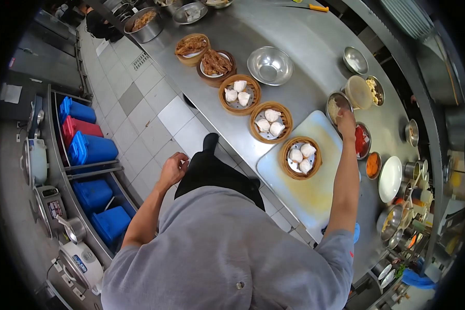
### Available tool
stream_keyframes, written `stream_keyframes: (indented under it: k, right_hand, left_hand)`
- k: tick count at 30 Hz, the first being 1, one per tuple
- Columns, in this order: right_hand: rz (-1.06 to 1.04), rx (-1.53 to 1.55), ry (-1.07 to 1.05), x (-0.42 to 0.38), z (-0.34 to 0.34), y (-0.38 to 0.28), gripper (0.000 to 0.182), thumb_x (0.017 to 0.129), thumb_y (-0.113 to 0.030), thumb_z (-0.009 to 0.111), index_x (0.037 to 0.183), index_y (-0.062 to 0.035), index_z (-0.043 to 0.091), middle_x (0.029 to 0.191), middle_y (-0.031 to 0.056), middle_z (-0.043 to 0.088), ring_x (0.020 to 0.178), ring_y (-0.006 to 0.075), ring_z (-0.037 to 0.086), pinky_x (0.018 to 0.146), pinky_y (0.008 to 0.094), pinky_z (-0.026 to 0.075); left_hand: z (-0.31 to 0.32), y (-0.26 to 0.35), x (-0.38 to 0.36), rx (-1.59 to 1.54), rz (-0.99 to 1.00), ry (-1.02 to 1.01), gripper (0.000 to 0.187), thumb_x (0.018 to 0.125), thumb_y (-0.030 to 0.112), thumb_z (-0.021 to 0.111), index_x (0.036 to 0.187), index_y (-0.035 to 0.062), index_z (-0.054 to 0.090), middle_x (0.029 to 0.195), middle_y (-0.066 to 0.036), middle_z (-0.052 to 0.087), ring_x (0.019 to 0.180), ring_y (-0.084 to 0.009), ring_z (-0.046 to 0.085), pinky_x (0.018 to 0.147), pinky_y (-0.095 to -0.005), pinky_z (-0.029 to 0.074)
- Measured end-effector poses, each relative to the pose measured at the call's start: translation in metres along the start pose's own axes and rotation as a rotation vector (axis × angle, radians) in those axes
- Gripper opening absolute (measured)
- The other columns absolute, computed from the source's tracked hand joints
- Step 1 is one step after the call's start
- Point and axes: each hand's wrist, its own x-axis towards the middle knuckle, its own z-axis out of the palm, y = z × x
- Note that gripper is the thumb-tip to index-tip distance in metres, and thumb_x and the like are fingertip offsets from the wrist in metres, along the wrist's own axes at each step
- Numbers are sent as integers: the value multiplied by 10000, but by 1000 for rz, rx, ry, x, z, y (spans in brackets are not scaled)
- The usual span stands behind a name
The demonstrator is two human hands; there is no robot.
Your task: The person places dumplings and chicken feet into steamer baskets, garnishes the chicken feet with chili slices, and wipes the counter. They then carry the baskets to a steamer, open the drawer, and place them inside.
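My right hand (pixel 346 123) reaches into a metal bowl (pixel 334 106) of pale crumbly bits, its fingers pinched together; whatever they hold is too small to name. My left hand (pixel 175 166) hangs beside my leg, away from the counter, with its fingers curled. A bamboo steamer (pixel 318 164) with three white dumplings (pixel 308 150) sits on the white cutting board (pixel 279 178). Two more steamers of dumplings, a middle one (pixel 254 127) and a farther one (pixel 223 98), stand on the steel counter. Beyond them are two baskets of brown food (pixel 216 63).
An empty metal bowl (pixel 270 65) lies behind the steamers. Bowls of red pieces (pixel 360 141) and orange pieces (pixel 372 165), plus a white plate (pixel 390 179), line the right side. A knife (pixel 318 8) lies at the far edge. Another person (pixel 95 23) is at the upper left.
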Motion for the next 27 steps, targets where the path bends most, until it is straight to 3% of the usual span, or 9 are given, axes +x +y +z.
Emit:
stream_keyframes:
  k: [4, 5, 8, 9, 12, 14, 18, 22, 27]
  right_hand:
    - [-34, -9, 215, 5, 2, 24, 171, 785, -73, 653, 942, -21, 699, 848, 218, 698, 832, 391, 686, 770, 454, 535]
    - [338, 326, 124, 10, 5, 30, 110, 821, -78, 696, 912, -15, 690, 823, 131, 706, 719, 262, 692, 670, 382, 548]
    - [666, 838, 262, 15, -16, 6, 88, 884, -85, 713, 945, -26, 687, 844, 43, 706, 661, 161, 665, 610, 305, 546]
    - [732, 1062, 336, 19, -20, -2, 149, 925, -91, 711, 1056, -30, 675, 949, 28, 710, 772, 147, 680, 690, 270, 577]
    - [651, 1522, 338, 32, -25, -34, 240, 924, -78, 719, 1149, -28, 652, 1058, 59, 696, 922, 150, 674, 817, 267, 586]
    - [570, 1638, 307, 44, -23, -115, 262, 938, -69, 694, 1189, -28, 633, 1148, 85, 673, 1049, 161, 651, 938, 281, 567]
    - [455, 1978, 89, 61, 20, -242, 300, 934, -60, 683, 1223, -22, 616, 1172, 128, 672, 1065, 203, 664, 957, 310, 578]
    - [415, 2173, -289, 88, 38, -365, 237, 941, -54, 671, 1173, -25, 635, 1116, 133, 691, 1020, 210, 673, 833, 298, 590]
    - [430, 1583, -271, 108, 57, -443, 225, 908, -11, 706, 1125, -26, 649, 991, 76, 692, 855, 147, 659, 723, 275, 546]
  left_hand:
    - [-16, -34, 66, -45, 84, 15, 92, 874, 66, 672, 938, 0, 669, 904, -154, 685, 666, -297, 650, 644, -413, 523]
    - [-22, -43, 86, -56, 104, 24, 89, 875, 67, 672, 935, 1, 668, 898, -154, 685, 661, -298, 647, 642, -414, 523]
    - [-51, -66, 147, -96, 169, 63, 71, 869, 24, 666, 935, -1, 671, 895, -151, 689, 641, -276, 641, 619, -388, 521]
    - [-62, -74, 167, -126, 177, 72, 73, 865, 12, 665, 937, -1, 671, 896, -151, 688, 640, -269, 641, 614, -381, 520]
    - [-94, -104, 224, -169, 206, 123, 93, 856, -17, 669, 948, -4, 678, 890, -128, 690, 630, -212, 626, 589, -340, 507]
    - [-114, -125, 256, -213, 188, 153, 86, 865, -8, 673, 951, -6, 682, 884, -115, 693, 625, -189, 616, 574, -325, 496]
    - [-152, -143, 305, -257, 181, 214, 68, 911, 29, 672, 966, -5, 691, 837, -68, 679, 629, -127, 574, 555, -286, 470]
    - [-170, -155, 330, -310, 145, 233, 96, 964, 90, 660, 993, 5, 695, 783, -4, 636, 650, -69, 512, 568, -244, 439]
    - [-160, -173, 331, -403, 46, 222, 107, 975, 113, 661, 972, 9, 686, 740, 18, 593, 644, -63, 487, 573, -237, 423]
